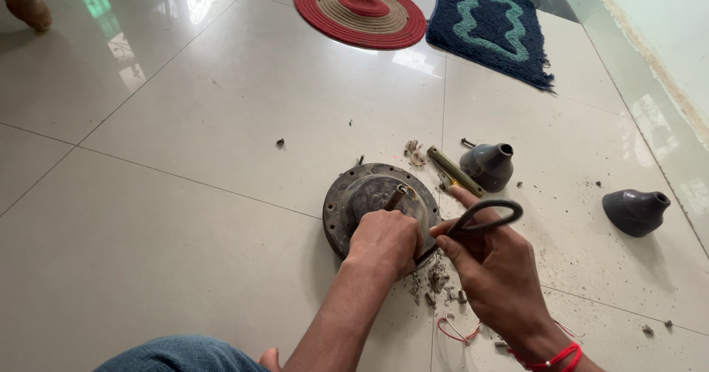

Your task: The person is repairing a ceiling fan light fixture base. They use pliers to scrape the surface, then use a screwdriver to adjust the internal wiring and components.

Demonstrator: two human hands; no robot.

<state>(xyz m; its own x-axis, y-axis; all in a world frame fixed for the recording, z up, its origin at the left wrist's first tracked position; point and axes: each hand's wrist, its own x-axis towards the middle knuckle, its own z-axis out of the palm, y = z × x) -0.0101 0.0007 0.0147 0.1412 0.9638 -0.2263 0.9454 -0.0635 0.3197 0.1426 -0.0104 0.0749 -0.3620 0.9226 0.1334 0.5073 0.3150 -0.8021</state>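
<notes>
A round, dirty metal fan motor housing (354, 187) lies flat on the tiled floor, a short shaft (396, 195) sticking up from its middle. My left hand (385, 240) rests as a fist on the housing's near right side, pressing on it. My right hand (495, 269) grips a pair of dark scissors (484, 215) by a loop handle; their blades point toward the housing and are hidden behind my left hand. A red thread bracelet (555, 359) circles my right wrist.
Two dark grey cone-shaped covers (488, 165) (635, 211) lie to the right, with a brass-coloured rod (453, 170) beside the nearer cover. Grit, small screws and a red-white wire (456, 333) litter the floor near my hands. A round red mat (360, 10) and a blue rug (492, 26) lie farther off.
</notes>
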